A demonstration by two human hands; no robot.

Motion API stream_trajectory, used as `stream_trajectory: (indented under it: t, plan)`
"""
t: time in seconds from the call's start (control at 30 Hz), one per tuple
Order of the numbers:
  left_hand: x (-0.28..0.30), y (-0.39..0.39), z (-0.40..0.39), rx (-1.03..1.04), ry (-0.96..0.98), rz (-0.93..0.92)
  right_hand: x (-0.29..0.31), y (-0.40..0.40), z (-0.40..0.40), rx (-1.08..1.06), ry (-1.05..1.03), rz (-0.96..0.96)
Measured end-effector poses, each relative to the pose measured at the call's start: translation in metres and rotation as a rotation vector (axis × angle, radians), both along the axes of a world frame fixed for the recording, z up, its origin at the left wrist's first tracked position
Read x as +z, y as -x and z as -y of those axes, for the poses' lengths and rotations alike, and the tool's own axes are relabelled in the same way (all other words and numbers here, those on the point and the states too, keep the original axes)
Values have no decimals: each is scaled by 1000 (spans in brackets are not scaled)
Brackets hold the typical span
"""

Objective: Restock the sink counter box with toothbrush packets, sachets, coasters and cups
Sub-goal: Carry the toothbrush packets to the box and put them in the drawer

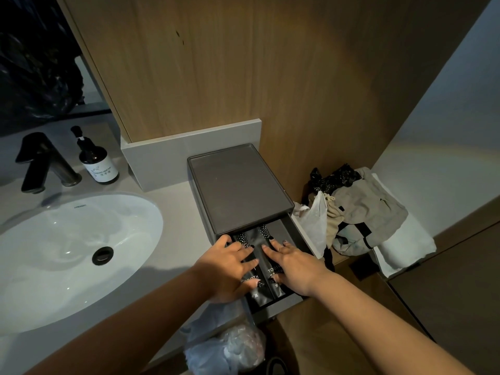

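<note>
While the drawer of the grey box on the counter stands pulled out, both hands lie flat inside it. The left hand rests on one black toothbrush packet. Its fingers are spread apart and stretched out, not curled around anything. The right hand rests on the second black packet, just beside the first. Its fingers are also apart and flat, pressing down and not gripping. The two packets lie side by side, long ways, touching each other, under the palms. Their dotted ends poke out past the fingertips, going under the box top. White letters show near the thumbs.

Past the fingertips sits the flat tray top of the box, with nothing on it that I can see. To the left of the left hand is the white sink with its dark drain. Farther off that way stand a black tap and a dark soap bottle with a white label. To the right of the right hand, lower down, lies a heap of cloth and bags on a white towel. Below the wrists hangs a clear plastic bag with something pale inside.
</note>
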State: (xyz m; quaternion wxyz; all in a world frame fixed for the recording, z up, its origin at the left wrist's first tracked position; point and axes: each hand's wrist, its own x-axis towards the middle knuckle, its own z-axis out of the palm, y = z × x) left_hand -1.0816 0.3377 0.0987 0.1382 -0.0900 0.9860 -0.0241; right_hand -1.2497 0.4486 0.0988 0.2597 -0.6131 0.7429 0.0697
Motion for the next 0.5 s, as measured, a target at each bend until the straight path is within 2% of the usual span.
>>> stream_trajectory:
  t: [0.3,0.5]
  plan:
    - [0,2,-1,31,-16,37,0,-3,-1,-43,47,9]
    - [10,-8,-2,78,-214,-146,7,-4,-15,-152,260,62]
